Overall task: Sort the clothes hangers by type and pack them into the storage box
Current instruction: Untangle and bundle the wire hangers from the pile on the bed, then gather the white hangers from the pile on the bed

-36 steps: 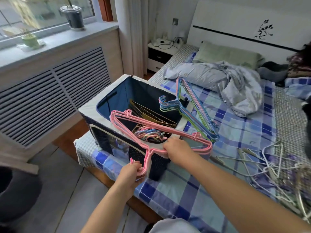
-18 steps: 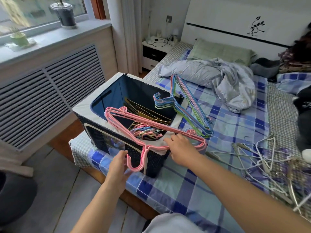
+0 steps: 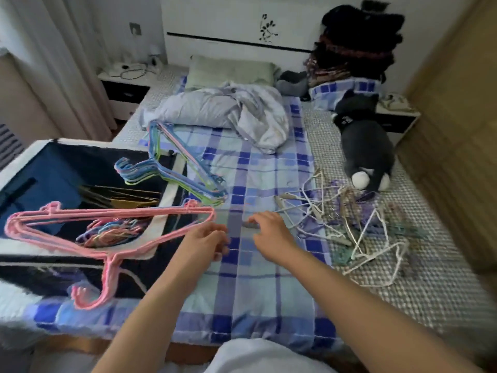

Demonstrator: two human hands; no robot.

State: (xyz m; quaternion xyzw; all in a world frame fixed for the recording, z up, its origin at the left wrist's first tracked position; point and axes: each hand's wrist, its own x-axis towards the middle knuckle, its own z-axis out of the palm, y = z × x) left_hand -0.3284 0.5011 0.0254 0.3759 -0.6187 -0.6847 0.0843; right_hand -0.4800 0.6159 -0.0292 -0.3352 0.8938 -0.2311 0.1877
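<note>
**Both Hands Freed, White Tangle Next**

Nothing is gripped at this moment: the left hand point(image 3: 207, 242) and the right hand point(image 3: 271, 234) are held over the checked bed sheet point(image 3: 255, 286) at mid-frame, fingers loosely curled, neither grip closed on anything.

The pink hangers point(image 3: 107, 232) are laid as a bundle across the near rim of the storage box point(image 3: 32, 168) at the left of the frame, hooks hanging down its front. A blue-green bundle point(image 3: 172, 168) is propped over the far right corner of the box, and gold and mixed-colour hangers are seen inside. At right of centre, a pile of white hangers point(image 3: 349, 227) is spread on the bed, well tangled.

The white hangers are judged light, thin and springy, with hooks liable to snag on each other. A hold at the neck just below a hook is judged best, with 1 lifted and shaken free at a time rather than the whole knot dragged.

Compared with 0.5 s ago, the pink bundle has been released by both hands, which have been moved rightward toward the white pile, and the view has been swung right.
</note>
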